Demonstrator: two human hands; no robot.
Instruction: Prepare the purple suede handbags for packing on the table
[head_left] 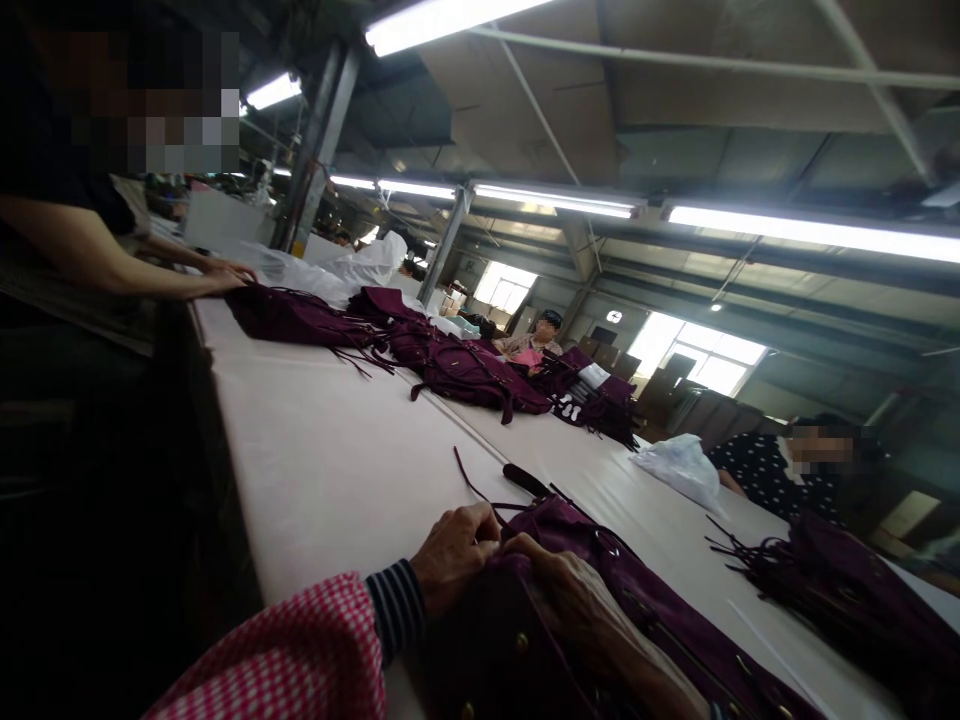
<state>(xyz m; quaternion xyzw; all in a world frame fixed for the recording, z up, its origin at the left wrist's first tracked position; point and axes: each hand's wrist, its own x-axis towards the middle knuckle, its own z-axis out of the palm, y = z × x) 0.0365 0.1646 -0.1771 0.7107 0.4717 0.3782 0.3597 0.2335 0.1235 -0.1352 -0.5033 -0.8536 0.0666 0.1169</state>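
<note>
A dark purple fabric bag point(637, 600) with gold-coloured snaps, a zipper and thin straps lies on the white table in front of me. My left hand point(456, 553), coming out of a striped cuff and checked sleeve, pinches the bag's upper edge, thumb and fingers together. Close beside it, my right hand point(581, 605) is curled over the same edge, its fingertips partly hidden by the fabric. A dark strap end point(525, 480) and a thin cord point(466, 474) stick out past my hands onto the table.
More purple bags point(472, 370) lie heaped along the long table point(315, 450), with another pile point(847, 590) at right. A clear plastic bag point(679, 468) sits near a person in a dotted top point(780, 480). At left, a co-worker's hands point(225, 275) touch a purple bag.
</note>
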